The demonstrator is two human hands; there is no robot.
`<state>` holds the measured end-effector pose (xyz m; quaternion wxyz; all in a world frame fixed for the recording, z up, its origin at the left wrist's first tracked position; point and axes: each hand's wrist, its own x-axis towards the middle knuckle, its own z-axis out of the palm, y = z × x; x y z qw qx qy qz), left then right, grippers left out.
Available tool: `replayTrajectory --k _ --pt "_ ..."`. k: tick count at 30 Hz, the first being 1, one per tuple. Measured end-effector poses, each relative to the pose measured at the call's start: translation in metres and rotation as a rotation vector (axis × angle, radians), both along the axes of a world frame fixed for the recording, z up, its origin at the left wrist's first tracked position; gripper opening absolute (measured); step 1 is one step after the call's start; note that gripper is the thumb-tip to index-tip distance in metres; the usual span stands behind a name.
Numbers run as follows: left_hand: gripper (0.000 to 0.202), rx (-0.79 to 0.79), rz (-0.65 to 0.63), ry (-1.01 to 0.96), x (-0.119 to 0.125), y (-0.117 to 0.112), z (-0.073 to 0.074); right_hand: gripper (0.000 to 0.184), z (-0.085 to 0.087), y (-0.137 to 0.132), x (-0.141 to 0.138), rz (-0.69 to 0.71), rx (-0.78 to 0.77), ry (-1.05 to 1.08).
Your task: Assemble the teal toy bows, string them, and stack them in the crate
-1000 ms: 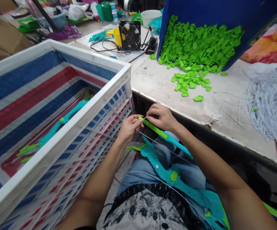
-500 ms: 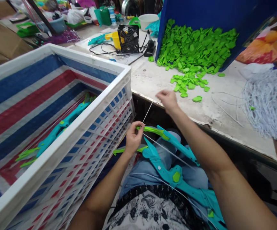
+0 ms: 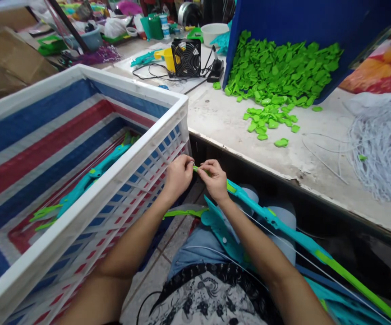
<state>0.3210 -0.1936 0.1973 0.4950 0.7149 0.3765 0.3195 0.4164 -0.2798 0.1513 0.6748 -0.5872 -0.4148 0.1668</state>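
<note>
My left hand (image 3: pixel 179 176) and my right hand (image 3: pixel 214 180) meet beside the crate's outer wall, both with fingers pinched. Between them shows the bright green tip of a teal and green toy bow (image 3: pixel 256 205), which my right hand grips. A small bit of white string is at my left fingertips; its exact loop or knot is too small to tell. The bow's white string (image 3: pixel 283 241) runs along the limb, slanting down to the right. Across my lap lies another toy bow (image 3: pixel 217 230), partly hidden by my right forearm.
A white plastic crate (image 3: pixel 141 88), lined with striped cloth, stands at left with toy bows (image 3: pixel 83 185) inside. On the worktable (image 3: pixel 215 117) are a blue bin (image 3: pixel 283 20) spilling green pieces (image 3: pixel 276 72), a black fan (image 3: pixel 186 58) and a bundle of white strings (image 3: pixel 381 153).
My right hand has come down and left from above the table edge to the bow tip beside my left hand. The bow now extends farther toward the lower right.
</note>
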Motion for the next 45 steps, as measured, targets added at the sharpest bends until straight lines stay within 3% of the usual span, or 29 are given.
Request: replayTrajectory --k 2,3,8,11,17,20,24,28,32,38,41,45 --pt "0.011 0.157 0.047 0.037 -0.002 -0.004 0.004 0.009 -0.001 0.007 0.001 -0.03 0.0 0.035" --pt "0.012 0.124 0.056 0.005 -0.002 -0.007 0.006 0.009 0.0 0.01 0.0 -0.05 0.006 0.057" --pt "0.025 -0.404 0.014 -0.251 0.005 -0.012 0.004 0.01 0.004 0.011 -0.005 -0.182 0.077 0.064" --pt "0.032 -0.501 -0.038 -0.249 0.005 -0.008 0.001 0.011 0.003 0.01 -0.005 -0.217 0.113 0.018" --pt "0.037 -0.599 -0.099 -0.221 0.0 -0.007 0.001 0.018 0.004 0.01 0.002 -0.074 0.107 -0.159" --pt "0.03 -0.589 -0.036 -0.26 0.005 -0.011 0.001 0.027 0.006 0.008 0.003 0.008 0.084 -0.227" --pt "0.018 -0.642 0.077 -0.326 0.011 -0.012 0.001 0.026 0.01 0.005 0.005 -0.019 0.036 -0.298" --pt "0.012 -0.762 -0.027 -0.32 0.006 -0.006 0.004 0.019 0.011 0.005 0.013 -0.006 0.013 -0.337" --pt "0.018 -0.642 -0.122 -0.267 0.001 -0.007 0.006 0.016 0.012 0.004 0.019 0.006 0.022 -0.363" --pt "0.02 -0.355 -0.083 -0.138 0.011 -0.014 -0.001 0.015 0.011 0.0 0.015 -0.139 0.025 -0.393" --pt "0.018 -0.221 -0.064 -0.071 0.01 -0.013 -0.006 0.015 0.009 -0.005 0.016 -0.125 -0.019 -0.338" --pt "0.019 -0.276 -0.247 -0.033 0.0 -0.011 -0.008 0.014 0.008 -0.014 0.016 -0.055 -0.073 -0.271"
